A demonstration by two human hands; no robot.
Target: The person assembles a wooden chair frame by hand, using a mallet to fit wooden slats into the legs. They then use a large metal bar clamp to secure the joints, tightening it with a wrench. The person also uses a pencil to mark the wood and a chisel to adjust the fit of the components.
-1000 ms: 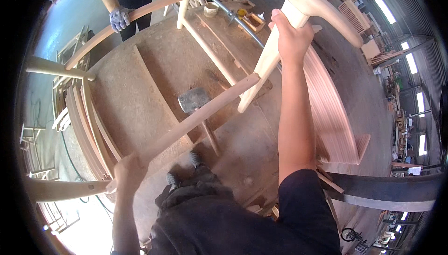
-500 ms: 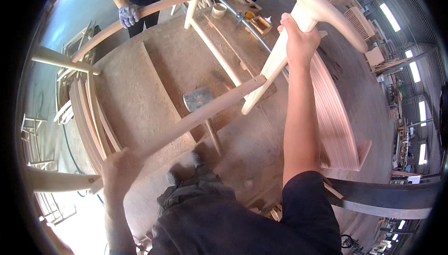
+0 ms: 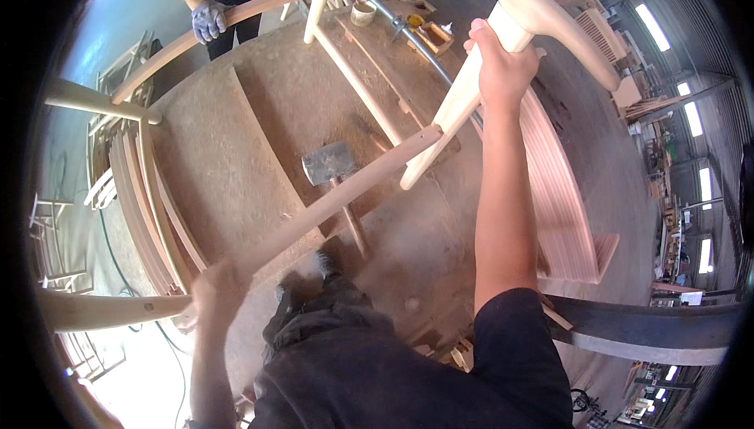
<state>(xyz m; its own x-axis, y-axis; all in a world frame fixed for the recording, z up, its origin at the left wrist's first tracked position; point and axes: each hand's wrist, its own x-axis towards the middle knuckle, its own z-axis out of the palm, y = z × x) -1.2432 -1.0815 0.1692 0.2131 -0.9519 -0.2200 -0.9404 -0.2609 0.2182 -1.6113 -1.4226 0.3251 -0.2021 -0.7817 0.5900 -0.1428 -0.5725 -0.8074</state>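
A pale wooden chair frame with a curved top piece stretches across the view. My right hand is closed around its pale upright, just below the top piece. A brown wooden rail runs from that upright down to the lower left. My left hand, blurred by motion, wraps over the rail's near end, beside the tip of a pale round leg. Beneath the rail, a mallet with a dark head lies on the brown work surface, its handle toward me.
Across the work surface, a co-worker's gloved hand holds another brown rail of the frame. A metal bar clamp, a cup and a small wooden box lie at the far side. Stacked reddish slats stand at the right.
My left hand has moved a little to the right, and the near leg's tip has shifted right too. My right hand keeps its hold on the upright. The view has shifted slightly.
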